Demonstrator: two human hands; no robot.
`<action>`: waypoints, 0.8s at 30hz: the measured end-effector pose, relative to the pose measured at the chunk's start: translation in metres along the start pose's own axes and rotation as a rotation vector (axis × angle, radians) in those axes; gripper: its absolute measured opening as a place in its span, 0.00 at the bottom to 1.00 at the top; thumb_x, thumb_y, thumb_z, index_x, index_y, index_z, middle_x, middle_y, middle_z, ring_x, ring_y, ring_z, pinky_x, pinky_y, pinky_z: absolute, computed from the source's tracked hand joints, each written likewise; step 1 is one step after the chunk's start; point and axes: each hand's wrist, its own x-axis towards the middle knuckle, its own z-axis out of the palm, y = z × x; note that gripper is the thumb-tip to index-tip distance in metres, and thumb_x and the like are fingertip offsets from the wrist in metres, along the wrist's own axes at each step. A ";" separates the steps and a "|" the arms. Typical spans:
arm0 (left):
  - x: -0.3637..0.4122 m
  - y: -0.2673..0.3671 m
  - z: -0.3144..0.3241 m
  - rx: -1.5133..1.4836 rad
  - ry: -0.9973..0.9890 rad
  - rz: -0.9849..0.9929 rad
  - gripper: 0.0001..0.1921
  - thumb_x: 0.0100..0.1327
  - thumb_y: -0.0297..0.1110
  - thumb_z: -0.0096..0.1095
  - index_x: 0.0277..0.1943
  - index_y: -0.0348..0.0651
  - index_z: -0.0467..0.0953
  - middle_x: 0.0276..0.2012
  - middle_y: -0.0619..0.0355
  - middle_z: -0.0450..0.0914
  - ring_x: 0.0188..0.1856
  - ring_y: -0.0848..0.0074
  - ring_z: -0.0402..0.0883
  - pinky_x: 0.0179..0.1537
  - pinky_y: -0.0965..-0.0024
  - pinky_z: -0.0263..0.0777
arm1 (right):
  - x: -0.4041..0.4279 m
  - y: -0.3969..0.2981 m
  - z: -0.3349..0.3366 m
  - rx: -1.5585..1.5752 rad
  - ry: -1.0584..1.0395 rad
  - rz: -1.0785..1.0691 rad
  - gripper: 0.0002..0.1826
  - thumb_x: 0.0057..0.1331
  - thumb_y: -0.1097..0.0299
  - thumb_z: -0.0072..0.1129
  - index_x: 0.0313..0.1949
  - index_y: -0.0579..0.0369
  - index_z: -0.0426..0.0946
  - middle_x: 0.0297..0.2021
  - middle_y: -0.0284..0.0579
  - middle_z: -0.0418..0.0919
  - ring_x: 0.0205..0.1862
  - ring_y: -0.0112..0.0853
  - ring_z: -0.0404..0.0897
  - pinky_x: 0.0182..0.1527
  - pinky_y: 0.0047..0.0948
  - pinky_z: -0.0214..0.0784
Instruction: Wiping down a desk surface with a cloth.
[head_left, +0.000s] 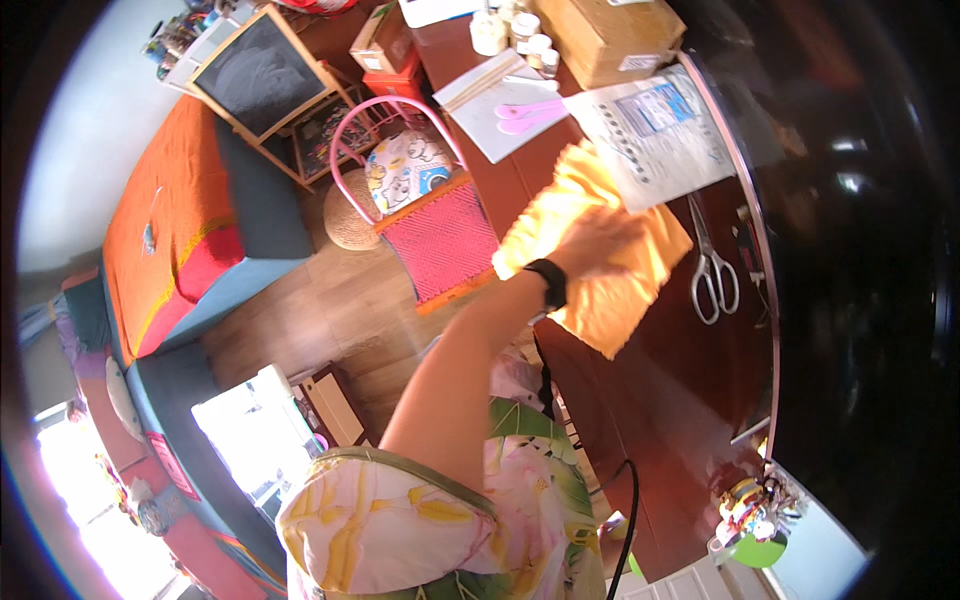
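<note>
My left hand (604, 244), with a black band on the wrist, lies palm down on a yellow-orange cloth (611, 319) spread over the dark red table. Its fingers look extended and are slightly blurred; no grip on the cloth shows. A printed plastic bag (660, 142) overlaps the cloth's upper edge. To the right of the cloth rest metal-handled scissors (712, 281). Pink spoon-like tools (529, 116) and wooden sticks lie on a pale board (491, 142) beyond the cloth. My right hand is out of view.
Small lidded jars (525, 34) and a cardboard box (611, 37) stand at the table's far end. A pink chair (442, 247) is close to the table's left edge. Trinkets and a green item (761, 551) sit at the lower right. A black cable (634, 502) hangs near my body.
</note>
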 end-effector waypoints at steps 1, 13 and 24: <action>-0.006 -0.003 -0.004 -0.008 -0.019 -0.126 0.32 0.48 0.53 0.50 0.56 0.49 0.55 0.58 0.60 0.49 0.61 0.69 0.43 0.57 0.57 0.36 | -0.004 0.007 0.001 0.002 0.015 -0.002 0.22 0.44 0.73 0.54 0.41 0.66 0.64 0.34 0.60 0.70 0.35 0.46 0.70 0.37 0.35 0.63; -0.060 0.004 0.007 0.311 0.153 -0.627 0.31 0.50 0.50 0.48 0.56 0.51 0.54 0.58 0.59 0.48 0.60 0.60 0.41 0.57 0.55 0.39 | -0.054 0.044 0.008 0.015 0.093 0.109 0.22 0.44 0.71 0.54 0.40 0.66 0.65 0.33 0.59 0.71 0.35 0.45 0.70 0.37 0.35 0.63; -0.036 0.022 0.014 0.172 -0.123 0.202 0.29 0.53 0.55 0.41 0.57 0.55 0.53 0.59 0.65 0.47 0.61 0.74 0.41 0.58 0.60 0.34 | -0.053 0.043 0.015 0.025 0.093 0.113 0.21 0.44 0.70 0.55 0.39 0.65 0.66 0.32 0.58 0.71 0.34 0.44 0.71 0.36 0.35 0.63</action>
